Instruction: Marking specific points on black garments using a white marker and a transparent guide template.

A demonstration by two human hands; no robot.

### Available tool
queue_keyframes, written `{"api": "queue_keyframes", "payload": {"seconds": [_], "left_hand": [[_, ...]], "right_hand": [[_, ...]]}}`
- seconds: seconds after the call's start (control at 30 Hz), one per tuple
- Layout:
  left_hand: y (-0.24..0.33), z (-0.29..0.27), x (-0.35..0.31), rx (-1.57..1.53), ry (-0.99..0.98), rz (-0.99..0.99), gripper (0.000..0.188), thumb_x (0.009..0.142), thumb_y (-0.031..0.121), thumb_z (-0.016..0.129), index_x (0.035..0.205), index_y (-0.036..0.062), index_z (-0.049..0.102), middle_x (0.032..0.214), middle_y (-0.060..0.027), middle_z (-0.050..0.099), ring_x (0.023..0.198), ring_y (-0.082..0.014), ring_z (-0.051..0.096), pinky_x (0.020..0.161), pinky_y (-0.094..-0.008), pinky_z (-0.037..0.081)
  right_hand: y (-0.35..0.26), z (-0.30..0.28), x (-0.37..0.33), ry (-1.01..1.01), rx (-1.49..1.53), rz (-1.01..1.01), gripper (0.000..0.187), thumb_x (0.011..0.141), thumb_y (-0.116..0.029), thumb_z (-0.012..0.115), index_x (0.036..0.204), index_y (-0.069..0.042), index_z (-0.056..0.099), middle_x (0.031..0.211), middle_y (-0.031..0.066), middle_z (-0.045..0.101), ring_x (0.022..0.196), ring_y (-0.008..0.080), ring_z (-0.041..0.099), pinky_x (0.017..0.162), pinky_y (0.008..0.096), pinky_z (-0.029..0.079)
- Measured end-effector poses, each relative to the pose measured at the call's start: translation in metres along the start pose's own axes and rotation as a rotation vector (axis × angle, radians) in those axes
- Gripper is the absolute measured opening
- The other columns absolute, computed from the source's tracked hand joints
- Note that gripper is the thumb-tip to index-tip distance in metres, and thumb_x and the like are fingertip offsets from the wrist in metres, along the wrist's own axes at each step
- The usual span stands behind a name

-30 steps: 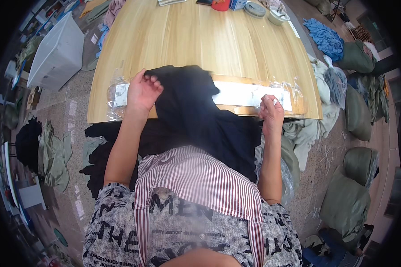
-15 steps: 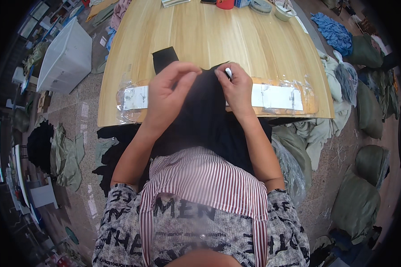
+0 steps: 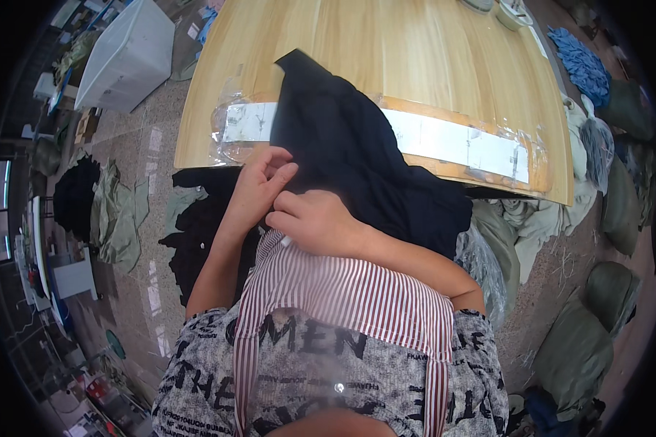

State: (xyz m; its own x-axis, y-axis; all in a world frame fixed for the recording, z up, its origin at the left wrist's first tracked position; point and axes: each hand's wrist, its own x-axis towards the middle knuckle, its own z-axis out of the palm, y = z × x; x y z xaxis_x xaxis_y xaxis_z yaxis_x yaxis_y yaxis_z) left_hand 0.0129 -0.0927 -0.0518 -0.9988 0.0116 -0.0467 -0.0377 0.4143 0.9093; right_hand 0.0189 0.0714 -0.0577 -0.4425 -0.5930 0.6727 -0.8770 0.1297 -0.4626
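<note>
A dark black cloth (image 3: 335, 124) lies over the table's near edge and drapes down toward my lap, its far corner pointing up the tabletop. My left hand (image 3: 261, 186) is at the cloth's left edge, fingers curled and thumb close to the fingertips, seemingly pinching the cloth. Just below and to the right, my right hand (image 3: 317, 222) reaches across my front with its fingers folded in. From under it pokes the end of a small white thing (image 3: 285, 240), stick-like, the rest hidden in the palm. What the right fingertips touch cannot be made out.
The wooden table (image 3: 415, 51) has a taped white strip (image 3: 459, 142) along its near edge. A white bin (image 3: 127, 58) stands at far left. Pale cloth (image 3: 113, 218) lies on the floor at left; stuffed green sacks (image 3: 576, 349) line the right.
Both hands have come down from the tabletop toward my lap, the right one crossing leftward. The black cloth now spreads wider over the table edge. The view has shifted a little.
</note>
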Motion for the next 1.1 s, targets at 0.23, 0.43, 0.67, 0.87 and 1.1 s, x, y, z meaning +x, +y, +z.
{"api": "queue_keyframes", "payload": {"seconds": [0.23, 0.43, 0.67, 0.87, 1.1], "left_hand": [[-0.031, 0.000, 0.000, -0.779, -0.454, -0.538, 0.029, 0.089, 0.013, 0.062, 0.110, -0.0066, 0.058, 0.091, -0.0051, 0.065, 0.078, -0.0064, 0.059, 0.065, -0.0221, 0.048], [0.033, 0.011, -0.012, -0.208, -0.399, 0.050, 0.027, 0.087, 0.003, 0.060, 0.114, -0.0024, 0.058, 0.100, -0.0021, 0.063, 0.091, -0.0041, 0.055, 0.079, -0.0207, 0.045], [0.069, -0.040, -0.020, -0.285, -0.589, 0.247, 0.017, 0.086, 0.004, 0.063, 0.101, -0.0038, 0.060, 0.087, -0.0006, 0.063, 0.079, -0.0106, 0.059, 0.072, -0.0252, 0.047], [0.096, -0.020, 0.007, -0.258, -0.763, 0.453, 0.019, 0.077, 0.005, 0.072, 0.092, -0.0040, 0.064, 0.090, -0.0117, 0.069, 0.082, -0.0210, 0.065, 0.079, -0.0298, 0.049], [0.104, -0.069, -0.004, -1.032, -0.306, 0.528, 0.020, 0.079, 0.008, 0.072, 0.091, -0.0046, 0.062, 0.089, -0.0134, 0.067, 0.080, -0.0184, 0.065, 0.074, -0.0299, 0.050]], "right_hand": [[0.003, -0.022, 0.012, -0.034, 0.146, 0.084, 0.019, 0.074, -0.010, 0.067, 0.092, -0.009, 0.065, 0.085, 0.0054, 0.061, 0.070, 0.0234, 0.062, 0.059, 0.0321, 0.051], [0.061, -0.062, 0.037, -0.216, 0.441, 0.434, 0.016, 0.085, -0.013, 0.061, 0.089, 0.002, 0.064, 0.083, 0.0128, 0.065, 0.076, 0.0239, 0.064, 0.068, 0.0313, 0.050], [0.039, -0.164, 0.013, -0.624, -0.014, 0.483, 0.027, 0.067, -0.025, 0.079, 0.081, -0.006, 0.066, 0.075, 0.0086, 0.064, 0.072, 0.0315, 0.062, 0.064, 0.0378, 0.047], [-0.039, -0.243, 0.047, 0.128, 0.388, 0.007, 0.038, 0.078, -0.033, 0.074, 0.058, -0.011, 0.051, 0.047, -0.0032, 0.041, 0.042, 0.0141, 0.032, 0.068, 0.0539, 0.042], [-0.039, -0.202, 0.055, 0.136, 1.613, -0.108, 0.034, 0.082, -0.031, 0.073, 0.093, -0.006, 0.053, 0.070, 0.0020, 0.057, 0.060, 0.0084, 0.048, 0.059, 0.0325, 0.047]]}}
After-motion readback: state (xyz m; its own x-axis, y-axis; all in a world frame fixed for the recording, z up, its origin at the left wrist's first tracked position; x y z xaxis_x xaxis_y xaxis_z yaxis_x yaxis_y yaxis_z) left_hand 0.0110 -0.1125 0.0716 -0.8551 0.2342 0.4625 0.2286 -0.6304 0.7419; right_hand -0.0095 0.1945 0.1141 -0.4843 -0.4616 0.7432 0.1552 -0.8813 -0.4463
